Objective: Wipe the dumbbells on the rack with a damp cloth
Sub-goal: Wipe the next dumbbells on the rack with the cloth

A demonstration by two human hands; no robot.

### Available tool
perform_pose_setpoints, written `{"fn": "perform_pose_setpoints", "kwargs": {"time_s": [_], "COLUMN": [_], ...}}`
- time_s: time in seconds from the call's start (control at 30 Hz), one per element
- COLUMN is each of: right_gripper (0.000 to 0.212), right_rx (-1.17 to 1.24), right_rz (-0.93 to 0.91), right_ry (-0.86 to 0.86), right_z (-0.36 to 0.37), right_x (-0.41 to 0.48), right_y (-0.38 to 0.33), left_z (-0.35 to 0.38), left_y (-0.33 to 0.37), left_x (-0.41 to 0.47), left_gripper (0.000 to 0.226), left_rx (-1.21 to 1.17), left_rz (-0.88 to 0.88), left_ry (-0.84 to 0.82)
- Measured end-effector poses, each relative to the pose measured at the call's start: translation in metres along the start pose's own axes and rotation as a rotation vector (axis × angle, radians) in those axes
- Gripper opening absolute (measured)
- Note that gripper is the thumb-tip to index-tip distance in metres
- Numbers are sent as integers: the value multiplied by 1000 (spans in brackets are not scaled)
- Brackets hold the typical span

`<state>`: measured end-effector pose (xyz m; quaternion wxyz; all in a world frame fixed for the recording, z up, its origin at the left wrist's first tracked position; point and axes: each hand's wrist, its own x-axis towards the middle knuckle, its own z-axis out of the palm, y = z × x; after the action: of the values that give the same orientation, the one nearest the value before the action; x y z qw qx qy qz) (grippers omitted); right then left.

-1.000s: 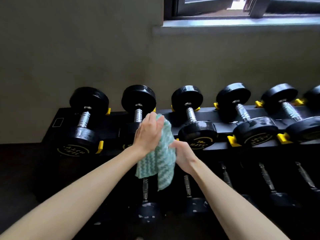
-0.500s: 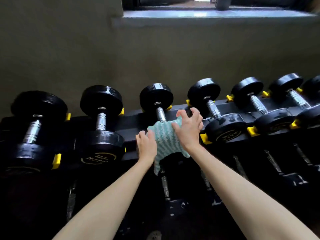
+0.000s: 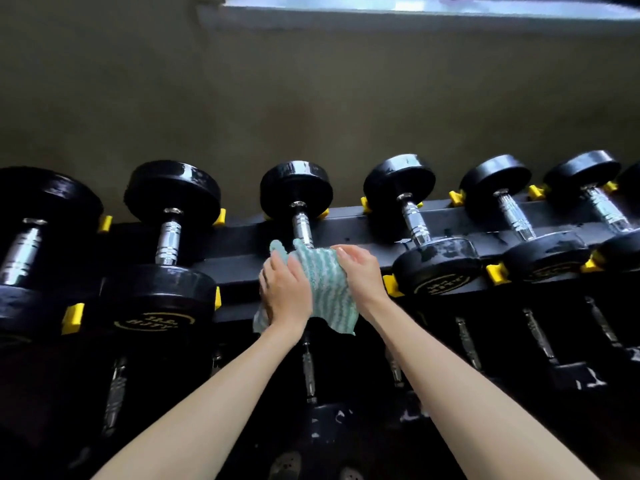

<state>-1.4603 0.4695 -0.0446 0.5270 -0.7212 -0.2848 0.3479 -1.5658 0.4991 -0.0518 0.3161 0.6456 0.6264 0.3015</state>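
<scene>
On the rack [image 3: 235,271], left hand [image 3: 284,292] and right hand [image 3: 360,275] grips clutch cloth [image 3: 325,284] over dumbbell [image 3: 296,188].

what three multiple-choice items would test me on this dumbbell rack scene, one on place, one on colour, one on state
1. Where is the green-and-white striped cloth?
A. Over the near end of the middle black round-headed dumbbell on the top row
B. On the window ledge
C. On the floor

2. What colour are the plastic stops on the black metal rack?
A. Red
B. Yellow
C. Blue

3. What are the left hand and right hand doing?
A. Hanging free
B. Gripping a chrome handle
C. Both holding the cloth against the dumbbell

Answers:
1 A: the cloth covers the near end, just below that dumbbell's chrome handle.
2 B: bright yellow blocks sit beside the dumbbell heads.
3 C: both hands cup the cloth from either side.
</scene>
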Motion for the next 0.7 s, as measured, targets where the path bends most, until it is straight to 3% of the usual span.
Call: {"fn": "perform_pose_setpoints", "kwargs": {"time_s": [0.13, 0.23, 0.3, 0.4, 0.57, 0.63, 0.7], "right_gripper": [42, 38, 41, 29, 33, 31, 32], "right_rx": [53, -33, -58, 61, 391, 461, 441], "right_rz": [67, 162, 303, 446, 578, 625, 618], "right_ry": [61, 129, 104, 4, -169, -211, -271], "right_z": [-2, -16, -31, -42, -42, -45, -48], "right_x": [3, 8, 9, 4, -2, -4, -5], "right_y": [3, 15, 34, 51, 48, 51, 50], "left_z": [17, 29, 31, 34, 51, 46, 32], "left_y": [17, 19, 17, 16, 11, 12, 16], "left_x": [-3, 5, 7, 10, -7, -2, 10], "left_gripper": [49, 49, 49, 49, 30, 16, 16], "left_rx": [512, 842, 931, 1018, 1243, 1233, 1119], "left_rz": [511, 817, 967, 1123, 1363, 1461, 1523], "left_ry": [42, 74, 70, 30, -216, -270, -310]}}
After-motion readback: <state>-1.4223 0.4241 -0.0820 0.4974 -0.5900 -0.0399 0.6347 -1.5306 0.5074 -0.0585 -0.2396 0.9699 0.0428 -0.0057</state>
